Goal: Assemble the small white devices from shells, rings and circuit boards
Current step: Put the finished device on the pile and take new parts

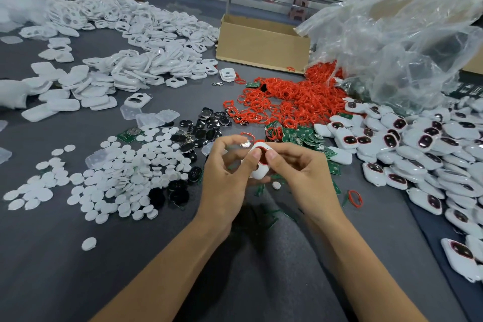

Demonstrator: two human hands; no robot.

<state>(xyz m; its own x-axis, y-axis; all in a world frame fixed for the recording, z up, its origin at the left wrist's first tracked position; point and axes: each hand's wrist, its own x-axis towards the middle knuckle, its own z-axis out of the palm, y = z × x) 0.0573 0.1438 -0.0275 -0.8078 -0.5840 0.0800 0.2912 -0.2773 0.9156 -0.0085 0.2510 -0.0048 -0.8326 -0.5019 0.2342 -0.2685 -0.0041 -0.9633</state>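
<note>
Holding what atm, and where's it at? (bench_noob)

Both hands are on one white shell, held over the grey table, front & center, btw the disc spread and the boards. The left hand curls round its left side w/ thumb on top. The right hand pinches its right edge, thumb + fingers. A red ring shows in the opening under the thumbs. (kitfixer)

Ok, and the rest of the stuff? (bench_noob)

Loose red rings are heaped behind the hands, at the mouth of a clear plastic bag. Green circuit boards lie just beside the right hand. White discs are spread on the left, w/ black parts near them. The shell pile sits far left/back, and filled units w/ dark red windows are stacked on the right. Cardboard box at the back. Can't tell if a board's inside the held one. (kitfixer)
</note>
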